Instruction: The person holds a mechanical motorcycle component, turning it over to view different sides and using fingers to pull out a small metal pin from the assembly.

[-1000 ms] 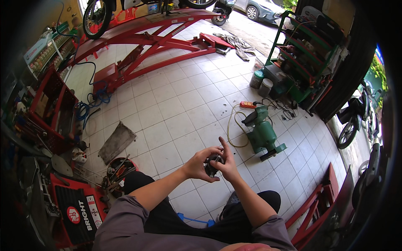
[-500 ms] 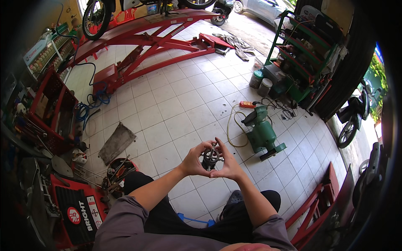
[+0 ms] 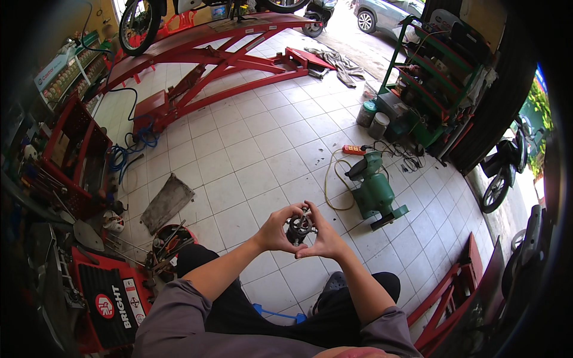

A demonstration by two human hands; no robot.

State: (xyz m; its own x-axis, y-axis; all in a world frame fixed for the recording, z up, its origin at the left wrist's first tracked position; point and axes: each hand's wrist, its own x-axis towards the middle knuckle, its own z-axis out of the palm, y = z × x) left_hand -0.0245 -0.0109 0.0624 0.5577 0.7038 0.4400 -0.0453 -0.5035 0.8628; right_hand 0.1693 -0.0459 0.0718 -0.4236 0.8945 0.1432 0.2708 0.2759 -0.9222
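Big picture first: white tiled floor (image 3: 256, 149) of a bike workshop, with a long red motorcycle lift (image 3: 221, 56) running across the far side and a wheel of a bike (image 3: 138, 24) up on it. Green shelving (image 3: 436, 77) full of parts stands off to the right, and a red tool rack (image 3: 74, 158) plus a red toolbox (image 3: 110, 304) sit on the left, close to the person's knee. On the floor well ahead of the hands there's a green bench grinder (image 3: 375, 190) with a yellowish cord (image 3: 329, 185) looping off it to an orange power strip (image 3: 353, 150). A grey rag or mat (image 3: 167, 201) lies flat on the tiles to the left.

Now the small stuff. The person is sitting on the floor, both forearms coming up from the bottom edge. Left hand (image 3: 276, 230) and right hand (image 3: 323, 238) are cupped together around a small dark round metal part (image 3: 299, 227), looks like a motor armature or clutch-type bit, held up in the air above the tiles, between the knees and the grinder.

What's changed: a second ago the right index finger was sticking straight up and the grip looked looser; half a second ago both hands spread around the part. Now the fingers have closed in from both sides, thumbs underneath, fingertips meeting over the top. My read is they've settled into a firm two-handed hold, so the part is steady for turning or inspecting.
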